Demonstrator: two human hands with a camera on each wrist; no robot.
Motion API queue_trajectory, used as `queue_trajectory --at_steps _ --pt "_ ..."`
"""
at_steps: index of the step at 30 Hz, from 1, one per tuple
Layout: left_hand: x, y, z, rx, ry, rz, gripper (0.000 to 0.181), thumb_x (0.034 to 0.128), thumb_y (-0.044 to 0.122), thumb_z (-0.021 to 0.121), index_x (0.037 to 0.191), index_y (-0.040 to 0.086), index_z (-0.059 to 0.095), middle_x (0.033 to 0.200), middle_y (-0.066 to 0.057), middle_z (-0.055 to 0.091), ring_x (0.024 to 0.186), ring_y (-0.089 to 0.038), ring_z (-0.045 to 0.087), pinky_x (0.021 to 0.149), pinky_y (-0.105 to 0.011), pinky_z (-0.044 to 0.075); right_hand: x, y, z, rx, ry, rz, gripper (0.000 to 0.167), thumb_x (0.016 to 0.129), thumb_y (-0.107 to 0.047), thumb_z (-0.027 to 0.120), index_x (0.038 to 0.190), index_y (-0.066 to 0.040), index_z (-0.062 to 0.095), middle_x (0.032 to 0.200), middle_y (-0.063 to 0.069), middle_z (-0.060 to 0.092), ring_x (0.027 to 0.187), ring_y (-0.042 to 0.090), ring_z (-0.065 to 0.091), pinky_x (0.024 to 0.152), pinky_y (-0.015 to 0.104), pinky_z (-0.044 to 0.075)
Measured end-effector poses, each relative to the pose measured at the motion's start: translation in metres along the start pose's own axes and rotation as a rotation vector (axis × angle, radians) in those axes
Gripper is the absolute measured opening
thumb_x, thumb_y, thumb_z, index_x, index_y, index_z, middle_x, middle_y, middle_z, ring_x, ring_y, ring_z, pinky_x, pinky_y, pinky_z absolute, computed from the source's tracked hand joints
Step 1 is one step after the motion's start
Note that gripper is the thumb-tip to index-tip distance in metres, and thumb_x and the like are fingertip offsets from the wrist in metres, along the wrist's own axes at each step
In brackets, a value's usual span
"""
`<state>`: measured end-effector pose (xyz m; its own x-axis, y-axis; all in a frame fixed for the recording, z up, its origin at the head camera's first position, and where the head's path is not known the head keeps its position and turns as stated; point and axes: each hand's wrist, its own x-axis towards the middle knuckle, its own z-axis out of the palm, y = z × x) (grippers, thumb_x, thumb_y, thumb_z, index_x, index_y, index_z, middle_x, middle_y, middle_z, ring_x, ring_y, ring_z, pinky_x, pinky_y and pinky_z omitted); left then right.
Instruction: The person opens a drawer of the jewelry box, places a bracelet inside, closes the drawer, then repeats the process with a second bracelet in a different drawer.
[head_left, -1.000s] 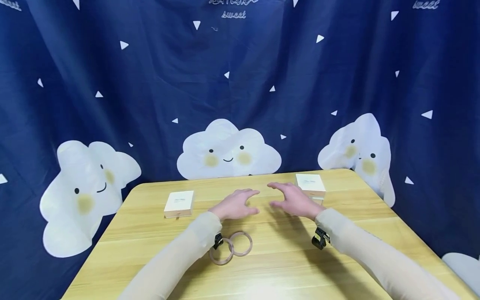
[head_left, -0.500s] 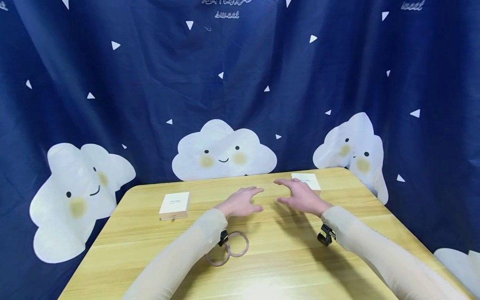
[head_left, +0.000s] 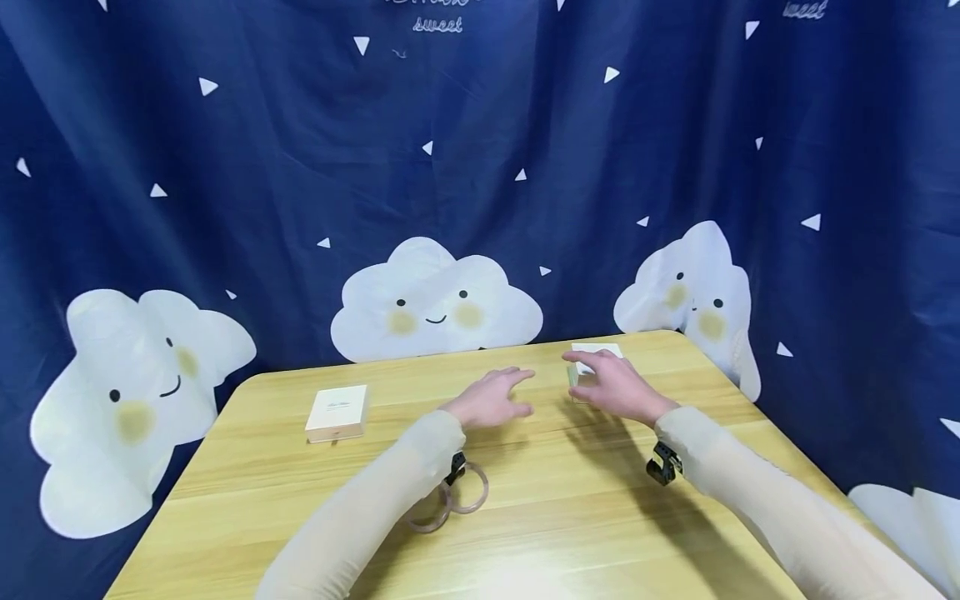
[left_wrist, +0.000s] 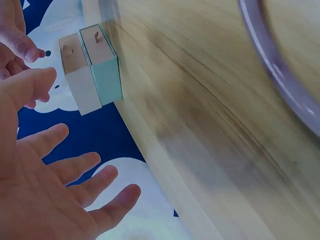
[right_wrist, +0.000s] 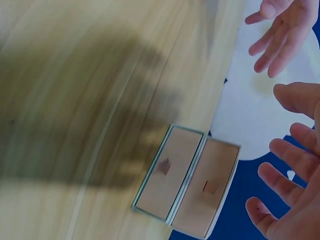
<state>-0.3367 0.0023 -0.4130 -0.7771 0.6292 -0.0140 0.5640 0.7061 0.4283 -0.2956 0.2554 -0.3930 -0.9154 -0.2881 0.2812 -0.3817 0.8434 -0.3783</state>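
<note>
Pale-wood tabletop (head_left: 525, 533) carries everything in play: a mauve, glossy ring (head_left: 486, 486) and a second mauve ring (head_left: 429, 531), partly behind the left sleeve (head_left: 375, 500), meeting or overlapping, I cannot tell which; a white square box with a pinkish front (head_left: 337, 413) at the far left; and, at the far right, a white box with a pinkish end (right_wrist: 206, 187) stacked on a mint-green box with a pinkish end (left_wrist: 109, 82). All three boxes appear closed and both rings lie outside them, so I judge the handling barely begun, with any lifting or opening left to do. Left hand (head_left: 487, 402) hovers above the wood, fingers spread and thumb apart, holding nothing. Right hand (head_left: 615, 387) is similarly spread and empty, near the stacked pair; the right wrist view shows its fingers apart from them.
</note>
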Motion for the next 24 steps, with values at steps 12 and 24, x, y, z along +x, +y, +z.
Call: queue_trajectory --at_steps 12,24 --pt "0.017 0.011 0.008 0.020 0.028 0.016 0.066 0.0954 0.041 0.062 0.156 0.024 0.040 0.161 -0.005 0.038 0.148 -0.030 0.035 0.118 -0.050 0.032 -0.003 0.022 -0.004 -0.011 0.027 0.039 0.059 0.087 -0.024 0.078 0.142 -0.015 0.058 0.128 0.015 0.068 0.114 0.035 0.059 0.094 0.057 0.047" --pt "0.040 0.023 0.016 0.020 0.091 0.039 0.064 0.0952 0.039 0.063 0.154 0.025 0.042 0.158 -0.005 0.043 0.146 -0.029 0.038 0.118 -0.050 0.032 -0.011 0.042 -0.009 -0.033 0.039 0.081 0.059 0.086 -0.023 0.078 0.141 -0.012 0.059 0.122 0.017 0.069 0.112 0.036 0.059 0.092 0.060 0.044"
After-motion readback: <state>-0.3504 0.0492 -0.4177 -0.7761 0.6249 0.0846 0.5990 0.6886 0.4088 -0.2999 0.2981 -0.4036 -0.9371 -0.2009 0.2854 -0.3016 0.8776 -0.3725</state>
